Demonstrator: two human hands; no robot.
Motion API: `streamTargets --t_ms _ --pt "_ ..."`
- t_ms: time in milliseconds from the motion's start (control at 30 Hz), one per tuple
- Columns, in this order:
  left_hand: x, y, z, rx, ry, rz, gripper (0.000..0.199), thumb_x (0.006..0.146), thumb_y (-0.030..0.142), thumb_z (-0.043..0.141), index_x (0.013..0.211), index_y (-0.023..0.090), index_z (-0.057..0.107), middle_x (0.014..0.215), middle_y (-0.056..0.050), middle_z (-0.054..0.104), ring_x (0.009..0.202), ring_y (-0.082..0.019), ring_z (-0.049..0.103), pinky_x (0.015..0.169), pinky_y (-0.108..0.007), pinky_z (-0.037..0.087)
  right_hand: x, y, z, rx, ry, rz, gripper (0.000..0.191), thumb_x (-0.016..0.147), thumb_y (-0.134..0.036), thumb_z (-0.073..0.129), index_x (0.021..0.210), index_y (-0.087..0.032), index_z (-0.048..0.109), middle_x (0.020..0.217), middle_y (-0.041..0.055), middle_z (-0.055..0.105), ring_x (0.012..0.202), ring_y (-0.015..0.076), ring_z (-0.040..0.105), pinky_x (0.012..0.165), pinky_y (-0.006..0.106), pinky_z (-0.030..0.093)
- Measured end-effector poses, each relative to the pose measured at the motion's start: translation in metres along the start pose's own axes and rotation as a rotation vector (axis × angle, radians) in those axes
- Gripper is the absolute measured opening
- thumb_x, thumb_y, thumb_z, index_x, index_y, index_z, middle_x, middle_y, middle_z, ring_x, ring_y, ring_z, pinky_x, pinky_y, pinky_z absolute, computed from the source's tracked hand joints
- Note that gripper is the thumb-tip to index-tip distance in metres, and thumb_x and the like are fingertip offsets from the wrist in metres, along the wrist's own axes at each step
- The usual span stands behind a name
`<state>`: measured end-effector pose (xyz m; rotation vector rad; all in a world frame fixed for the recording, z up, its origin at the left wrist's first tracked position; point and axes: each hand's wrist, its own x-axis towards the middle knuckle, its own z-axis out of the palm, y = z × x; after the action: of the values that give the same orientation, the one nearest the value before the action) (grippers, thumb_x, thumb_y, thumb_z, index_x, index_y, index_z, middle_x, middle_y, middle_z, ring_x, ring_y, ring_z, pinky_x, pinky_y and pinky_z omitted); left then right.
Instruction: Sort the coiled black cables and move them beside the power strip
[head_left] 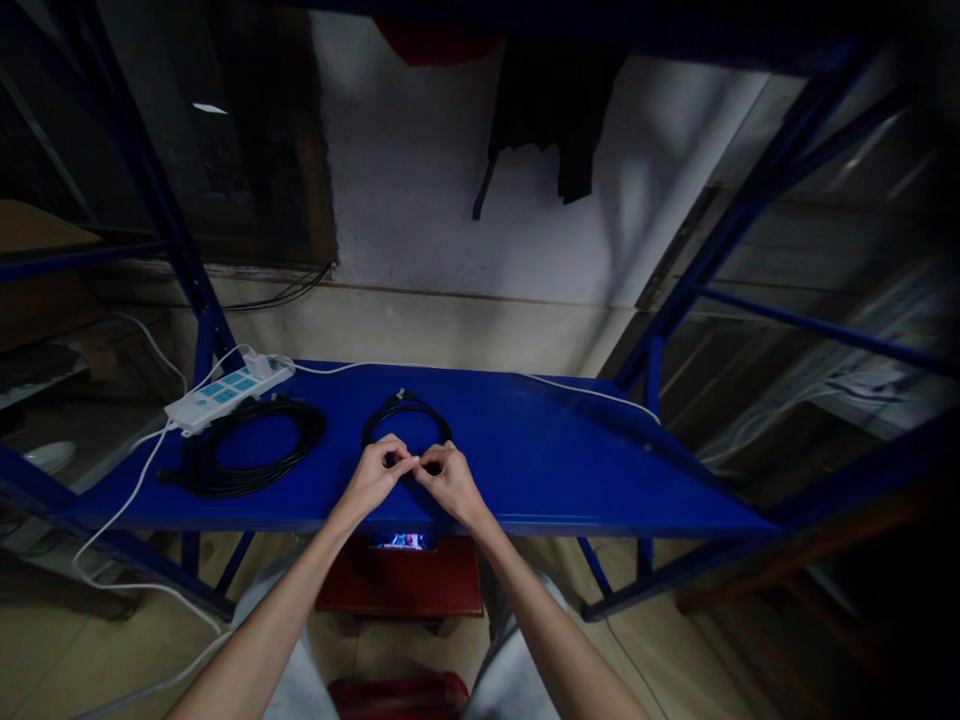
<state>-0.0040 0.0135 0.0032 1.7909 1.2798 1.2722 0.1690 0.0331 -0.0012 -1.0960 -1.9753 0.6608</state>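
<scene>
A black cable (411,400) lies in a loop on the blue shelf (555,450), its metal-tipped end at the loop's far side. Over the near part of this loop, my left hand (381,470) and my right hand (448,476) meet at the fingertips. Both are closed in a pinch, thumb against forefinger. Whatever is between the fingertips is too small to make out. My hands cover the near side of the loop.
A larger coil of black cable (300,452) lies at the left, beside a white power strip (217,398) with a plug in it. Blue posts rise at both shelf ends. Below the front edge, a lit screen (405,541) rests on a red stool (397,585).
</scene>
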Motion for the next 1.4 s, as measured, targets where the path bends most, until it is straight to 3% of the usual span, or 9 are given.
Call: streamTargets --t_ms 133,233,533,833,1167,1400 --pt "-0.001 0.004 0.002 -0.001 -0.022 0.012 0.013 0.086 0.027 0.064 0.092 0.018 0.07 0.086 -0.002 0.062 0.077 -0.015 0.057 0.071 -0.027 0.04 0.0 0.0 -0.005 0.037 0.0 0.023 0.011 0.084 -0.023 0.066 0.077 -0.021 0.073 0.082 0.0028 0.071 0.085 0.0204 0.056 0.084 0.034 0.038" --pt "-0.001 0.005 0.005 0.011 -0.023 0.025 0.013 0.084 0.022 0.064 0.096 0.018 0.069 0.087 -0.002 0.061 0.079 -0.014 0.057 0.074 -0.027 0.042 -0.002 0.0 -0.007 0.056 0.037 0.028 0.012 0.086 -0.024 0.064 0.079 -0.021 0.073 0.085 0.004 0.071 0.091 0.0224 0.055 0.086 0.035 0.039" --pt "-0.002 0.004 0.008 0.099 -0.032 0.007 0.015 0.088 0.029 0.062 0.082 0.017 0.07 0.082 -0.003 0.061 0.074 -0.015 0.057 0.071 -0.027 0.044 -0.003 0.007 -0.008 0.067 0.105 -0.009 0.009 0.089 -0.026 0.062 0.083 -0.02 0.067 0.092 0.0062 0.067 0.093 0.0227 0.055 0.085 0.036 0.04" --pt "-0.004 0.004 0.009 0.169 -0.046 0.002 0.024 0.091 0.039 0.06 0.083 0.019 0.069 0.078 -0.003 0.064 0.073 -0.016 0.058 0.07 -0.027 0.043 -0.004 0.007 -0.01 0.089 0.089 0.006 0.006 0.087 -0.026 0.067 0.084 -0.021 0.069 0.094 0.0063 0.068 0.092 0.0225 0.057 0.085 0.036 0.042" --pt "-0.005 0.01 0.005 0.205 -0.097 0.073 0.023 0.095 0.033 0.052 0.082 0.02 0.066 0.079 -0.002 0.063 0.072 -0.016 0.056 0.07 -0.027 0.042 -0.003 0.005 -0.009 0.075 0.1 0.022 0.007 0.086 -0.026 0.068 0.082 -0.022 0.072 0.089 0.0047 0.071 0.084 0.0205 0.057 0.08 0.034 0.041" --pt "-0.006 0.011 0.006 0.209 -0.051 0.058 0.019 0.093 0.027 0.05 0.08 0.02 0.063 0.076 -0.001 0.061 0.07 -0.015 0.055 0.065 -0.026 0.039 -0.004 0.004 -0.009 0.101 0.133 0.01 0.009 0.086 -0.026 0.067 0.079 -0.021 0.07 0.089 0.0049 0.07 0.083 0.0194 0.058 0.078 0.032 0.042"
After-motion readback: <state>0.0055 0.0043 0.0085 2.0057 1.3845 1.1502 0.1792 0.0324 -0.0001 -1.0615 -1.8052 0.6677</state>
